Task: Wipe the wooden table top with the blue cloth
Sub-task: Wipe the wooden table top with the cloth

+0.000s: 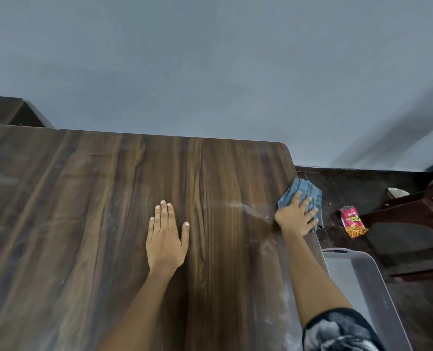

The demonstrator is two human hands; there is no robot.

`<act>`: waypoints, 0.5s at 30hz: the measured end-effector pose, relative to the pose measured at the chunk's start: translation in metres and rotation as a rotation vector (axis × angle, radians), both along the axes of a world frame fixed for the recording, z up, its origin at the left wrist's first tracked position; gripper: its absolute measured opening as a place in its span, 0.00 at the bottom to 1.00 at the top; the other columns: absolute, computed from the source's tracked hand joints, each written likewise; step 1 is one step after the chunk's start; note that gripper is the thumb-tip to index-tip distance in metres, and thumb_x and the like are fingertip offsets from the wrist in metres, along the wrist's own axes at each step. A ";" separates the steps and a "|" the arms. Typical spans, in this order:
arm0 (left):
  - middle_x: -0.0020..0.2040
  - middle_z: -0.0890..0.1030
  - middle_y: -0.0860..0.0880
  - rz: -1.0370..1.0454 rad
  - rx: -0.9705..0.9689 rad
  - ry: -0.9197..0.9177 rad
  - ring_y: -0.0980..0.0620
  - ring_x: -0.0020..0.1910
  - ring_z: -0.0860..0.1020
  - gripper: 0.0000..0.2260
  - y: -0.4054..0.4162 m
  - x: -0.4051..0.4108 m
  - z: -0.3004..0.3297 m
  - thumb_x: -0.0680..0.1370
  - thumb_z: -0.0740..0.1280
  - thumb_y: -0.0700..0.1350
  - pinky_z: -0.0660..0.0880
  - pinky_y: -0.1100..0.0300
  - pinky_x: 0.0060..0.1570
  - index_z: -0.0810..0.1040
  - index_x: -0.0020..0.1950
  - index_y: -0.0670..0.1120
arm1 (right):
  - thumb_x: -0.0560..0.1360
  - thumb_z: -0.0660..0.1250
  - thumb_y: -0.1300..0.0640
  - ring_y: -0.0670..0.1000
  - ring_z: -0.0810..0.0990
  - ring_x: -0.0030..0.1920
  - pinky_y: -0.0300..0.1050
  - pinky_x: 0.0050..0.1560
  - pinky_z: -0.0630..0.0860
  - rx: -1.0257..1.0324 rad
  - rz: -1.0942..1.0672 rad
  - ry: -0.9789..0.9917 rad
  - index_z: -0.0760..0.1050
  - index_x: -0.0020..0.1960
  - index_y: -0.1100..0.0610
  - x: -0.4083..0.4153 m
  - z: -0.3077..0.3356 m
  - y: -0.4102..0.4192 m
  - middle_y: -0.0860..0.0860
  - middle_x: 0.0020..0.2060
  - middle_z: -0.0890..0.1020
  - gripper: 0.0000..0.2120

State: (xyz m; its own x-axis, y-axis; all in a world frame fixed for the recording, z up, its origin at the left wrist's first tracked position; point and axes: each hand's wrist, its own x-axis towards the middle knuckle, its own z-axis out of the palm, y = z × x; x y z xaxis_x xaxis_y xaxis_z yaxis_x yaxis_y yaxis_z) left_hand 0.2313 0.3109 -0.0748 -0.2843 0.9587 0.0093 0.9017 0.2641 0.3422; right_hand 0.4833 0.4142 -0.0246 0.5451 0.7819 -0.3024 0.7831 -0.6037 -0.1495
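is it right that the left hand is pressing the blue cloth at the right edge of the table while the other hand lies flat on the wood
Not quite: the head view shows the right hand pressing the blue cloth at the right edge of the wooden table. It is the left hand that lies flat on the wood, fingers straight. The rest stands.

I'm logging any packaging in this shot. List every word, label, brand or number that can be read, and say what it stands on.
Snack packet on the floor right of the wooden table: a round logo and green lettering, both too blurred to read.
Blue cloth, grey tub, table: no text visible.
Nothing else bears writing.
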 end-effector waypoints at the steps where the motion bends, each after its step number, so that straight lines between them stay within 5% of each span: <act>1: 0.75 0.54 0.44 -0.009 -0.001 0.003 0.50 0.74 0.50 0.33 -0.005 0.000 0.001 0.76 0.39 0.60 0.48 0.54 0.72 0.52 0.74 0.39 | 0.81 0.50 0.52 0.61 0.40 0.76 0.58 0.74 0.40 -0.015 0.016 0.008 0.38 0.78 0.51 -0.013 0.002 0.003 0.54 0.77 0.40 0.30; 6: 0.74 0.53 0.46 -0.044 -0.016 -0.008 0.51 0.74 0.51 0.31 -0.027 -0.001 0.002 0.77 0.42 0.58 0.48 0.56 0.72 0.53 0.74 0.40 | 0.80 0.57 0.52 0.62 0.39 0.76 0.58 0.73 0.39 -0.003 0.486 0.049 0.41 0.78 0.50 -0.127 0.005 0.001 0.55 0.77 0.40 0.33; 11: 0.65 0.73 0.37 -0.097 -0.142 0.056 0.41 0.65 0.71 0.28 -0.046 -0.007 -0.008 0.76 0.56 0.55 0.61 0.50 0.69 0.68 0.67 0.35 | 0.77 0.61 0.57 0.58 0.43 0.77 0.56 0.74 0.39 -0.035 1.110 0.180 0.53 0.77 0.48 -0.256 0.001 -0.058 0.49 0.77 0.47 0.31; 14: 0.75 0.55 0.39 -0.107 -0.188 0.104 0.43 0.73 0.57 0.36 -0.057 -0.012 -0.010 0.76 0.31 0.63 0.43 0.54 0.71 0.51 0.75 0.42 | 0.78 0.60 0.59 0.55 0.46 0.77 0.54 0.75 0.46 -0.025 1.312 0.137 0.55 0.76 0.46 -0.274 -0.006 -0.081 0.47 0.77 0.50 0.29; 15: 0.74 0.57 0.38 -0.122 -0.189 0.119 0.42 0.72 0.59 0.35 -0.059 -0.012 -0.009 0.76 0.34 0.62 0.47 0.52 0.72 0.53 0.75 0.41 | 0.78 0.61 0.58 0.55 0.49 0.76 0.54 0.74 0.49 0.016 1.312 0.111 0.55 0.76 0.45 -0.269 -0.007 -0.082 0.47 0.77 0.52 0.29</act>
